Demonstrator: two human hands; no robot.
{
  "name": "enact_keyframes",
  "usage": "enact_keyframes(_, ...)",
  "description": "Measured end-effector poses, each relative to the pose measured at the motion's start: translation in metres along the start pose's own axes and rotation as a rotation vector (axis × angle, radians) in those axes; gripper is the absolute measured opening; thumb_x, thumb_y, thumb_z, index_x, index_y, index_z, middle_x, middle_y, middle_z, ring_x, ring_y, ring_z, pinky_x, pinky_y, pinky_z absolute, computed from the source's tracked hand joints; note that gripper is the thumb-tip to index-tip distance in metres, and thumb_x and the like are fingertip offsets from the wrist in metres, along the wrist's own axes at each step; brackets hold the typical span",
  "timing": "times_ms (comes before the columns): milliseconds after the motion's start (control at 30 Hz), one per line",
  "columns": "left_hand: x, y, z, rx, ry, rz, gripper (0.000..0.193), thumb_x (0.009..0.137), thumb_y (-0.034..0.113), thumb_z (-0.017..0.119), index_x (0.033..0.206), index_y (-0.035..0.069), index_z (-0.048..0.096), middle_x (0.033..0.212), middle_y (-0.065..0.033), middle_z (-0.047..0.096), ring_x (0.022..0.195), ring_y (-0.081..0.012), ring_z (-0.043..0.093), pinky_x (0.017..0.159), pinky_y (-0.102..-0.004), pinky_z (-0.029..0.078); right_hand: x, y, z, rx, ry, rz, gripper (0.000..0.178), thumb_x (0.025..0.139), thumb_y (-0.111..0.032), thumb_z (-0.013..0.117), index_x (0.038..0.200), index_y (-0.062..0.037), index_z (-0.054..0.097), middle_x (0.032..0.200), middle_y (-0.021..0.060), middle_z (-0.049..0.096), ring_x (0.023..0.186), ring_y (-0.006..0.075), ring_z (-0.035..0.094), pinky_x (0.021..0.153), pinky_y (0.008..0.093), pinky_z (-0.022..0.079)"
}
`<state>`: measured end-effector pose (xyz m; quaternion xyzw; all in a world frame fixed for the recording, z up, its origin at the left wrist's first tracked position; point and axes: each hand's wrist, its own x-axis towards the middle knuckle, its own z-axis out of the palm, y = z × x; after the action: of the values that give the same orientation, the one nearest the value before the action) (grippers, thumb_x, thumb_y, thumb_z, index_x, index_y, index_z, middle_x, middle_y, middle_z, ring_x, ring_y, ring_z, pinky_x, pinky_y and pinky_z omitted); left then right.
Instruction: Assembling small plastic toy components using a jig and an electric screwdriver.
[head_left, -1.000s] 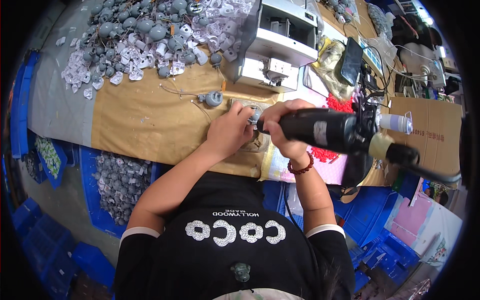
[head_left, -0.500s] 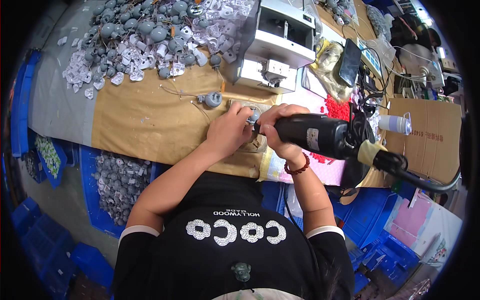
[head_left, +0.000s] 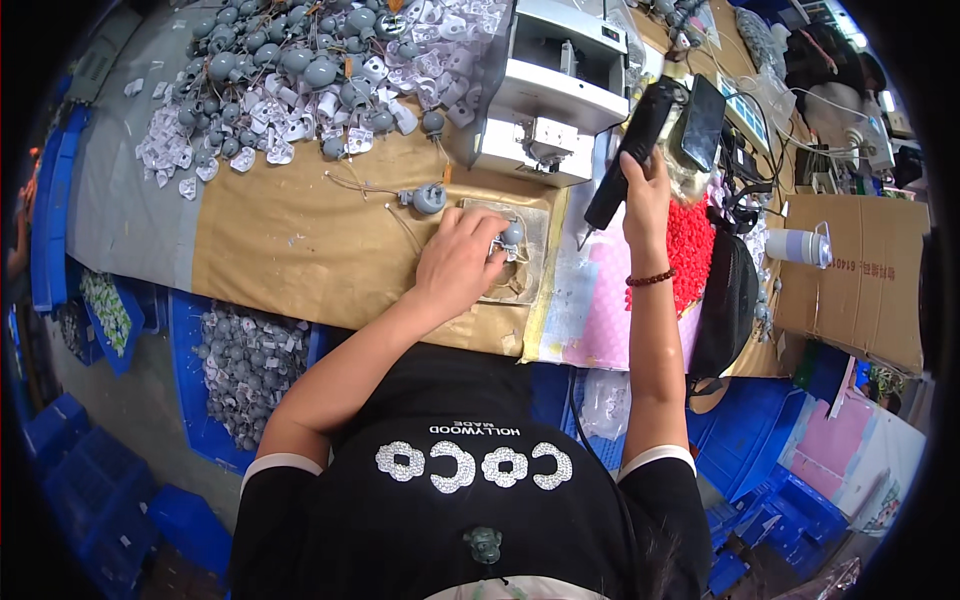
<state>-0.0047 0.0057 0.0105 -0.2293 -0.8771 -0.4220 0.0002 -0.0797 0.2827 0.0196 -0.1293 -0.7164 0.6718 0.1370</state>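
My left hand [head_left: 456, 262] has its fingers closed round a small grey round plastic part [head_left: 513, 233] with thin wires. That part rests on a low, flat block [head_left: 537, 220] on the table; its underside is hidden by my fingers. To the right, my right hand [head_left: 648, 195] grips a black electric screwdriver [head_left: 636, 140], held well apart from the part. Its thin bit [head_left: 584, 240] points down toward the table. Left of the block lies another grey part [head_left: 428, 199] with wires.
Grey round parts [head_left: 320, 72] and white plastic pieces [head_left: 165, 145] are heaped at the back left. A white machine [head_left: 555, 90] stands behind the block. Red small pieces [head_left: 690, 255], a phone [head_left: 702, 122] and a bottle [head_left: 797, 247] lie right. A blue bin [head_left: 190, 390] holds more parts.
My right hand has lifted the electric screwdriver off the grey part and swung it up and to the right. My left hand has stayed at the part.
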Motion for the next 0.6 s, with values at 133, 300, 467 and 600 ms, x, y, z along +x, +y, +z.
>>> enact_keyframes(133,-0.006,0.0,0.005,0.025,0.068,0.083,0.032,0.083,0.009,0.073,0.113,0.006,0.062,0.111,-0.0058,0.065,0.112,-0.0299,0.055,0.093,-0.0396,0.05,-0.019,0.025,-0.007,-0.344,0.023,-0.181,0.043,0.094,-0.006,0.064,0.135,0.0042,0.057,0.122,0.0145,0.065,0.112,0.0198,0.063,0.094,0.0313,0.051)
enact_keyframes(300,-0.008,0.0,0.006,-0.006,0.066,0.07,0.033,0.081,0.006,0.076,0.111,0.005,0.062,0.11,-0.0093,0.066,0.111,-0.0331,0.056,0.094,-0.0421,0.048,-0.09,-0.008,0.037,-0.429,-0.363,-0.376,0.025,0.088,-0.002,0.074,0.112,-0.0027,0.07,0.113,0.0091,0.067,0.091,0.0148,0.064,0.075,0.0272,0.053)
enact_keyframes(467,-0.008,0.001,0.006,-0.002,0.075,0.094,0.032,0.081,0.005,0.076,0.109,0.004,0.061,0.109,-0.0103,0.065,0.11,-0.0336,0.057,0.093,-0.0425,0.048,-0.105,0.002,0.055,-0.347,-0.366,-0.251,0.013,0.088,-0.003,0.074,0.099,0.0005,0.072,0.1,0.0102,0.068,0.084,0.0179,0.064,0.068,0.0276,0.052)
enact_keyframes(600,-0.007,0.001,0.005,-0.009,0.073,0.108,0.031,0.081,0.003,0.074,0.109,0.004,0.06,0.107,-0.0111,0.064,0.109,-0.0342,0.058,0.091,-0.0425,0.049,-0.101,-0.003,0.065,-0.054,-0.3,-0.086,0.01,0.095,-0.005,0.068,0.102,0.0012,0.07,0.1,0.004,0.067,0.082,0.0101,0.06,0.069,0.0242,0.05)
